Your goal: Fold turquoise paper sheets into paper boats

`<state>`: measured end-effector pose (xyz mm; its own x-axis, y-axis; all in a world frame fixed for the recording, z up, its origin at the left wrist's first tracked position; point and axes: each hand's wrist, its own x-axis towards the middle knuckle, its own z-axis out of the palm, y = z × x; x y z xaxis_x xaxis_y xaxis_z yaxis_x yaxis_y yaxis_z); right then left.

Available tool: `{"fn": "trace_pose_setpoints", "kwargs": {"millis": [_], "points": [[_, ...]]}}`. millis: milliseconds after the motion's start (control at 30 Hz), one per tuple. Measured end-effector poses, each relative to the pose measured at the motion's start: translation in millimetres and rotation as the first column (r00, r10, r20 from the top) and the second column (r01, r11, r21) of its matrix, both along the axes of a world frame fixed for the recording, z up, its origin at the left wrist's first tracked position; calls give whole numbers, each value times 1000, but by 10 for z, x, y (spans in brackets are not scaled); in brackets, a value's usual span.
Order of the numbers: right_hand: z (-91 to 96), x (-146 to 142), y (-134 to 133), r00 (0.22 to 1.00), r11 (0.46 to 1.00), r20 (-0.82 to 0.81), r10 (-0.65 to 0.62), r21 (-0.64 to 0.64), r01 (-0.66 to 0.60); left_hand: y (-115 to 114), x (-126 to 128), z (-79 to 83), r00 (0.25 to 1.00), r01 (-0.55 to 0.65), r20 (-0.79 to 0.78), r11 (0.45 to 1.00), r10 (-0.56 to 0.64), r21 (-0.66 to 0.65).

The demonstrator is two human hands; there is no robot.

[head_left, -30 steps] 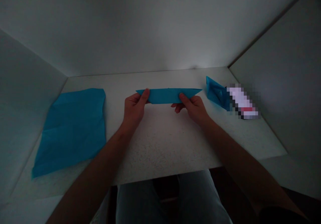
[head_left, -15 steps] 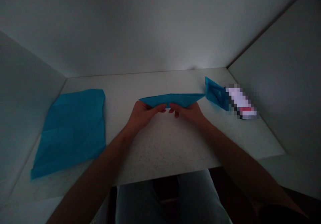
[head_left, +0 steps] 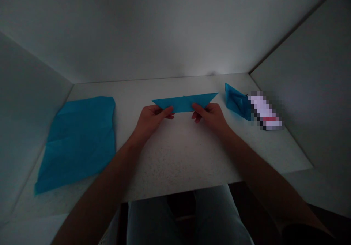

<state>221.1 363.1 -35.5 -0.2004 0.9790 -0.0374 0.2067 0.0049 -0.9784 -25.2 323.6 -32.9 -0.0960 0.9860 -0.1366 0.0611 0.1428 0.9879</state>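
Note:
A folded blue paper boat (head_left: pixel 184 103) is held level above the white table, its two pointed ends to the left and right. My left hand (head_left: pixel 155 119) pinches its lower left part, thumb in front and fingers behind. On the lower right part my right hand (head_left: pixel 210 116) has the same closed grip. Some of the fingers of both hands are hidden behind the paper. A second folded blue paper boat (head_left: pixel 238 101) rests on the table to the right, apart from my right hand.
A large creased sheet of blue paper (head_left: pixel 79 142) lies at the left on the white table (head_left: pixel 170 157). At the right, beside the second boat, is a pixelated phone-like object (head_left: pixel 264 111). Walls enclose the table at the back and both sides.
My hands have slid apart along the paper, from its middle toward its ends. The held boat has risen slightly in view and shows more of its flat side.

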Motion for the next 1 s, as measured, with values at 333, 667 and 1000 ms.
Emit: {"fn": "trace_pose_setpoints", "kwargs": {"millis": [333,667,1000], "points": [[-38,-40,43,978,998,-201,-57,-36,51,-30,35,25,988,113,103,994,-113,-3],[-70,-26,19,990,999,-139,-17,-45,10,14,28,-13,989,-10,148,1000,8,12],[-58,29,70,955,973,-222,-199,73,220,15,18,-41,980,137,143,990,-140,30]]}}
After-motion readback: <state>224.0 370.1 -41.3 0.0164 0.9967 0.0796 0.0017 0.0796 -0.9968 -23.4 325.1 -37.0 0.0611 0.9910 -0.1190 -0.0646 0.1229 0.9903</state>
